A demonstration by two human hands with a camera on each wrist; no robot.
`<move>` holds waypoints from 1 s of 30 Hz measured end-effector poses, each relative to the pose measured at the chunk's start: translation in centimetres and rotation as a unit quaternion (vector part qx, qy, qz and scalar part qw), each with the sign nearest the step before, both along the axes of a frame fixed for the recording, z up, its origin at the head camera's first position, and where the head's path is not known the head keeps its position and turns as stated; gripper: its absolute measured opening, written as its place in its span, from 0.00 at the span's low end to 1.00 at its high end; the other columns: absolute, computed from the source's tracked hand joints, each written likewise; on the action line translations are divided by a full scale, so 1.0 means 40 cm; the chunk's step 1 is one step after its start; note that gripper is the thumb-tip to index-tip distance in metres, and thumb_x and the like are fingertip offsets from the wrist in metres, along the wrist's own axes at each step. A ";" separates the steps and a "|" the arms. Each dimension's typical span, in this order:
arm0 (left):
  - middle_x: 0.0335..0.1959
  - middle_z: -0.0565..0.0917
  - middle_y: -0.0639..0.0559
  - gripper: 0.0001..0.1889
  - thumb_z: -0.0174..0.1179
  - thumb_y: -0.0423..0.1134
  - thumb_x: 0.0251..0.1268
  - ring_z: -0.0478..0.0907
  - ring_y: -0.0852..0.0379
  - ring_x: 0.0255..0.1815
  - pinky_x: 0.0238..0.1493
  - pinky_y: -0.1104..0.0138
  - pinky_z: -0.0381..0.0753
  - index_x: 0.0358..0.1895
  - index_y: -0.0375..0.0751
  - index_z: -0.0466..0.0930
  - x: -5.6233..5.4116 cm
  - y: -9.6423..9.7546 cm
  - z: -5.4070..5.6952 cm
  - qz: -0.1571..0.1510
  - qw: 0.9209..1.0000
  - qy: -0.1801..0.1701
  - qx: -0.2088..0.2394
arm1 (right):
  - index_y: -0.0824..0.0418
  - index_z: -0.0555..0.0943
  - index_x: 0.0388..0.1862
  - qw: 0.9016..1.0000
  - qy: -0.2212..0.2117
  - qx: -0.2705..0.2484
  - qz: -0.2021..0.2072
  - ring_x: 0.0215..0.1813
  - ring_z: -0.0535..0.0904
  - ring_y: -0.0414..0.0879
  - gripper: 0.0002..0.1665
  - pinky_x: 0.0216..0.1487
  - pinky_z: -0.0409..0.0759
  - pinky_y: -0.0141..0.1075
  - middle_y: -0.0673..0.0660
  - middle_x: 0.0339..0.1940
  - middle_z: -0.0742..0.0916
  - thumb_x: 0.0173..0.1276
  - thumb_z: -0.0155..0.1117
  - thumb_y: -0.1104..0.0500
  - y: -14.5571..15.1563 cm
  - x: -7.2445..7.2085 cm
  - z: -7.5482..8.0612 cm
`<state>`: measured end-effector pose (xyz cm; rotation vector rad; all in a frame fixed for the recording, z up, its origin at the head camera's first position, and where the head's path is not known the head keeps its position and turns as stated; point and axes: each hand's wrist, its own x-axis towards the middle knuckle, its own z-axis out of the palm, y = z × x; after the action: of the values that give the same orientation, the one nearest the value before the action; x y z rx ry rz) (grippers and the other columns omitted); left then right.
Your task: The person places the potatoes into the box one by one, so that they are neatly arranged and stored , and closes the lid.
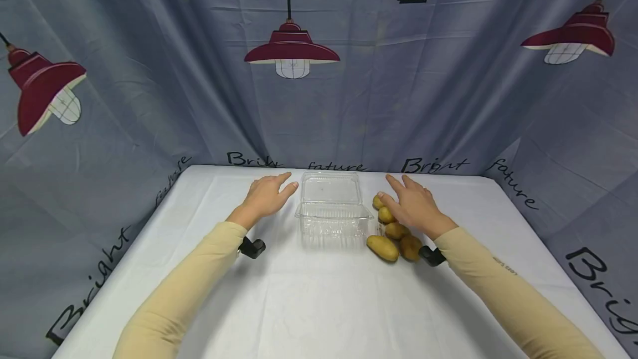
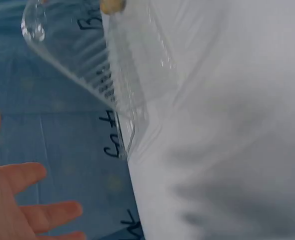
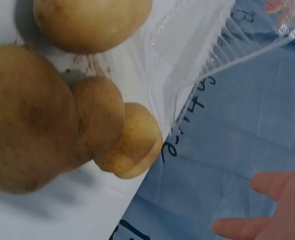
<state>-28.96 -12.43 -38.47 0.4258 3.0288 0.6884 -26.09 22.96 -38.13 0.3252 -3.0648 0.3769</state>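
My left hand [image 1: 263, 195] and right hand [image 1: 416, 207] are spread, a box [image 1: 335, 223] in the gap between. Potatoes [image 1: 397, 231] edge my right.

A hand could pass low across the white tablecloth [image 1: 324, 303] before the clear plastic clamshell container [image 1: 334, 221], or down into its uncovered base (the lid [image 1: 331, 188] stands raised behind), but five potatoes [image 1: 397, 231] crowd its right side.

the white table [image 1: 309, 303] carries potatoes [image 1: 382, 249] — and an open clear container [image 1: 334, 223].
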 end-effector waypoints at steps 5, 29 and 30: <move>0.71 0.75 0.35 0.34 0.43 0.60 0.79 0.72 0.36 0.72 0.73 0.43 0.70 0.79 0.45 0.62 0.017 0.010 -0.021 -0.009 0.995 -0.051 0.081 | 0.63 0.60 0.81 1.000 0.011 -0.004 0.014 0.78 0.60 0.75 0.42 0.71 0.59 0.76 0.80 0.76 0.66 0.81 0.40 0.38 0.001 0.005 -0.014; 0.69 0.77 0.38 0.28 0.54 0.47 0.73 0.83 0.43 0.57 0.52 0.59 0.88 0.73 0.43 0.70 0.048 0.046 -0.111 0.084 0.909 -0.232 0.337 | 0.64 0.60 0.81 1.000 0.010 -0.002 0.001 0.75 0.62 0.76 0.41 0.69 0.63 0.74 0.81 0.74 0.68 0.82 0.41 0.38 0.033 0.028 -0.037; 0.70 0.76 0.38 0.29 0.54 0.47 0.73 0.83 0.42 0.57 0.53 0.59 0.88 0.74 0.42 0.70 0.050 0.046 -0.112 0.079 0.904 -0.238 0.348 | 0.64 0.60 0.81 1.000 0.011 -0.002 0.000 0.75 0.63 0.76 0.41 0.69 0.63 0.74 0.81 0.74 0.68 0.82 0.41 0.38 0.034 0.029 -0.038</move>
<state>-26.98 -10.59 -42.96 -0.0132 2.2945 1.6122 -24.92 24.34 -39.63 0.3283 -3.0415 0.3775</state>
